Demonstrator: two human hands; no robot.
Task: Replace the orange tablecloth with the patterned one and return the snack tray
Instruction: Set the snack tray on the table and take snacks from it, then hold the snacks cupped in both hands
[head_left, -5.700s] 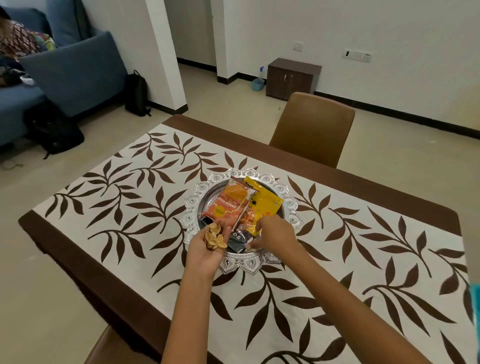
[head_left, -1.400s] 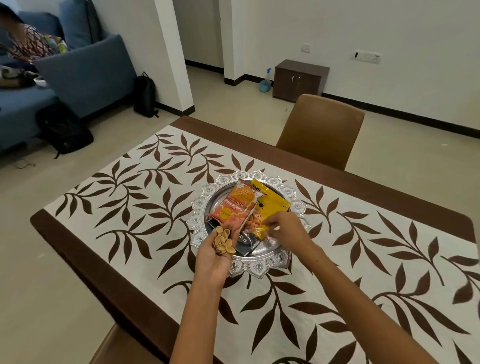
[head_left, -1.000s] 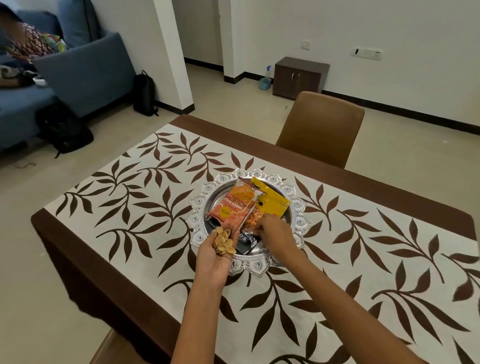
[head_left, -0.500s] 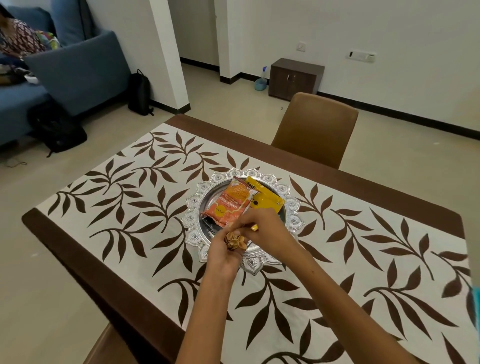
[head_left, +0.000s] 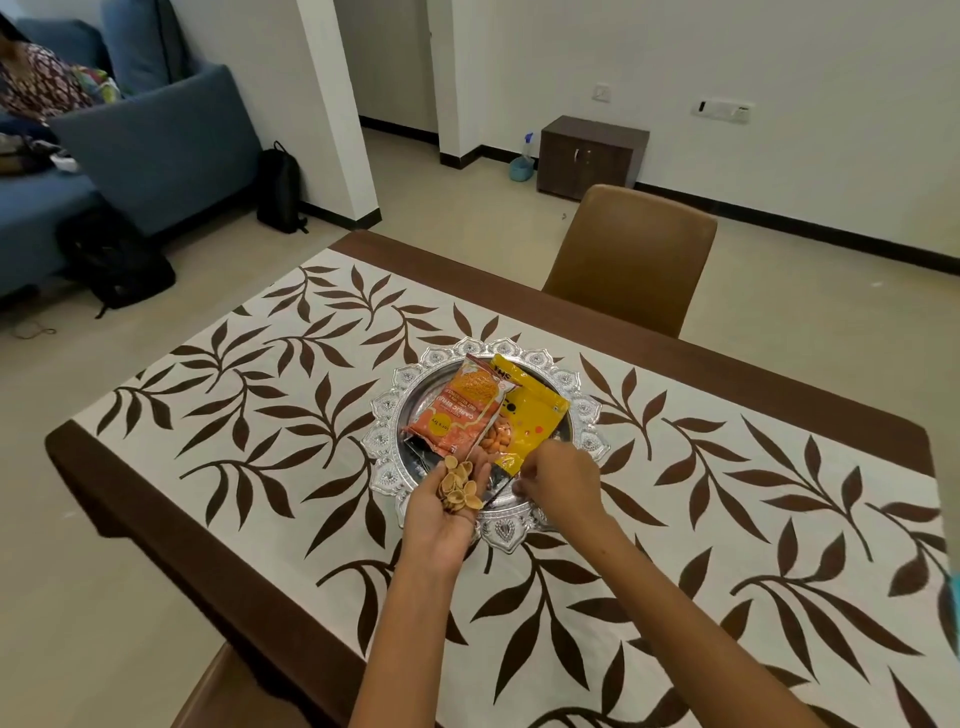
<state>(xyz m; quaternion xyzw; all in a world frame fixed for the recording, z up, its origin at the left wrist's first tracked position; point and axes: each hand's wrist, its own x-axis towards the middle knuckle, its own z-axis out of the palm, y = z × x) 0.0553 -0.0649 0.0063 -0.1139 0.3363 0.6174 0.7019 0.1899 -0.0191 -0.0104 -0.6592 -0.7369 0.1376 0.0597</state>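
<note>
The white tablecloth with brown leaves (head_left: 260, 415) covers the table. On it, in the middle, sits the ornate silver snack tray (head_left: 384, 410). An orange packet (head_left: 462, 410) and a yellow packet (head_left: 530, 421) lie in the tray, over a dark packet (head_left: 421, 454). My left hand (head_left: 441, 525) is palm up over the tray's near rim and carries a small heap of tan shells (head_left: 460, 488). My right hand (head_left: 563, 486) reaches down beside it, with curled fingertips at the tray's near edge. Whatever they pinch is hidden.
A brown chair (head_left: 628, 254) stands at the table's far side and another chair (head_left: 228, 686) at the near edge. A blue sofa (head_left: 156, 145) with a seated person, a backpack (head_left: 278, 187) and a black bag (head_left: 114, 260) are to the left. A low cabinet (head_left: 587, 156) stands by the far wall.
Half a second ago my right hand met my left hand over the shells. It has since moved right and down to the tray's near edge, and my left palm lies open again.
</note>
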